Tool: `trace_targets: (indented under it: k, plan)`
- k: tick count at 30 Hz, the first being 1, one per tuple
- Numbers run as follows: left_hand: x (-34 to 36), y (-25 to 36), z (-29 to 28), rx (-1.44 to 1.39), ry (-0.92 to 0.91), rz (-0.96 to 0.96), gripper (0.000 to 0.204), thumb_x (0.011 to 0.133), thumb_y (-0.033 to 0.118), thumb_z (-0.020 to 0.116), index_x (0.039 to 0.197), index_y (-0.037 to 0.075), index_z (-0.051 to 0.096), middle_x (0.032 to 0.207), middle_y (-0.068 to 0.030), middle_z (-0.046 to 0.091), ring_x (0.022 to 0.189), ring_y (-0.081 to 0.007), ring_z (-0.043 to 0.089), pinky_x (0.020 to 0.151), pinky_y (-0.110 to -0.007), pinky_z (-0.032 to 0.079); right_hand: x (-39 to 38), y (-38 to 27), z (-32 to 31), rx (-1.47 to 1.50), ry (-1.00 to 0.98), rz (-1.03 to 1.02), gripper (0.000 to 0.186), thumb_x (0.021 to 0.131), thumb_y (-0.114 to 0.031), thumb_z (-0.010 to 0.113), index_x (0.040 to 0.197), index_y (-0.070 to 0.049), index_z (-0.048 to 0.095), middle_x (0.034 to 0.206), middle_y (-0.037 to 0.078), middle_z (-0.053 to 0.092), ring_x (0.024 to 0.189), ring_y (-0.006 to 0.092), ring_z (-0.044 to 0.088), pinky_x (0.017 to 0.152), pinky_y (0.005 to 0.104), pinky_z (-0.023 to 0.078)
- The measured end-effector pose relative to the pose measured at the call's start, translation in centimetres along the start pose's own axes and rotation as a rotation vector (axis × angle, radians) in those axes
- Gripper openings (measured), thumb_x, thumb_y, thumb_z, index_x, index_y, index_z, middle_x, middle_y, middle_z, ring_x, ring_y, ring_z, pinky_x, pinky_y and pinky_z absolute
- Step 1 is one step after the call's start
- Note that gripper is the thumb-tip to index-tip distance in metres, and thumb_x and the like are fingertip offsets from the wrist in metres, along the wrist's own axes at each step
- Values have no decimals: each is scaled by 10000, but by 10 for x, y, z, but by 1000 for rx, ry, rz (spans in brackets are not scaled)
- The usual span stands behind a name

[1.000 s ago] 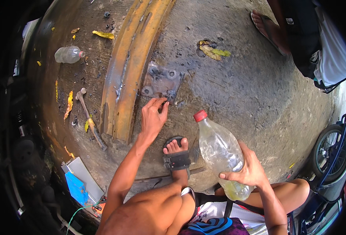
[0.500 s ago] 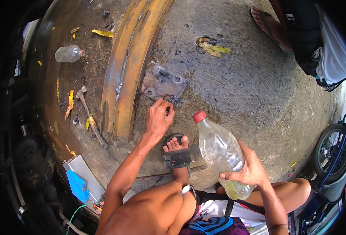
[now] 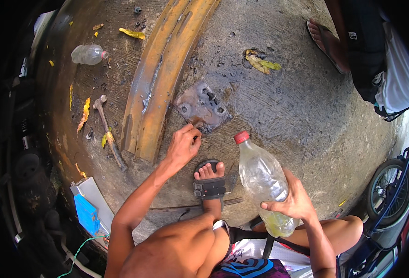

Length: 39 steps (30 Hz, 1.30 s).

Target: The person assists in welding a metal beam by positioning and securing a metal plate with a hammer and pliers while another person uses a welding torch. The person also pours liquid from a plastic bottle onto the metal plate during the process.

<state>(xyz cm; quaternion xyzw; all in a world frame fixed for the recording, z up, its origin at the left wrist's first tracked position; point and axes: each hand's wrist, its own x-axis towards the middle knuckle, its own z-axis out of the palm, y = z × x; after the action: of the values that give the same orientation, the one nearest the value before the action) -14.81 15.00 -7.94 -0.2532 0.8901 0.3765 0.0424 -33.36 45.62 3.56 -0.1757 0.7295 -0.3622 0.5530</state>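
My right hand (image 3: pixel 293 197) is wrapped round the lower part of a clear plastic bottle (image 3: pixel 263 171) with a red cap. The bottle leans with its cap forward and left, and a little yellowish liquid lies at its base. On the wet concrete sits a square metal plate (image 3: pixel 196 105) with holes and dark bolt-like stubs. My left hand (image 3: pixel 182 146) is closed, its fingertips pinching at the plate's near edge. A small dark patch shows between thumb and fingers, too shaded to make out. The plate lies just right of a rusty steel beam (image 3: pixel 160 88).
A hammer (image 3: pixel 108 129) lies left of the beam, with another clear bottle (image 3: pixel 88 54) beyond it. A blue and grey box (image 3: pixel 88 214) sits at lower left. Another person's sandalled foot (image 3: pixel 327 44) is at upper right, a wheel (image 3: pixel 390 191) at right.
The metal plate has turned clockwise on the ground, with my left hand still at its near edge. My right hand keeps hold of the bottle. The whole view has shifted slightly.
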Motion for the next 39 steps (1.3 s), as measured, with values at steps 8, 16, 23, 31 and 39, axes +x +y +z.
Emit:
trace_targets:
  k: [8,16,23,31,39]
  plan:
    - [-14,9,7,-60,61,-91,138,864,-18,714,984,-82,735,915,-165,674,756,-278,718,664,-347,600,0,-3,4,-45,-35,26,922,606,-402,950,1304,65,568,1122,257,728,1060,358,720,943,457,542]
    - [-37,10,30,-266,327,-240,131,873,-21,730,991,-73,751,898,-132,686,752,-207,737,669,-295,619,9,12,23,22,-123,51,972,628,-458,942,1343,76,559,1169,259,712,1107,353,699,979,447,529]
    - [-60,9,37,-378,474,-295,102,896,-36,733,987,-77,754,923,-95,698,797,-171,744,681,-276,611,16,-1,34,-100,-202,176,1012,653,-562,911,1358,75,561,1206,266,701,1131,363,689,998,442,523]
    - [-79,-6,35,-377,440,-337,123,898,-22,751,1007,-78,744,979,-107,706,853,-181,746,713,-282,610,16,0,37,-166,-178,155,1044,638,-576,913,1349,97,552,1173,284,706,1116,383,699,989,462,528]
    - [-73,17,59,-471,227,-235,202,858,-25,780,1056,-58,752,1044,-131,726,903,-189,744,762,-295,637,12,0,25,-142,-127,110,998,642,-559,909,1330,81,573,1164,273,711,1113,382,699,988,463,526]
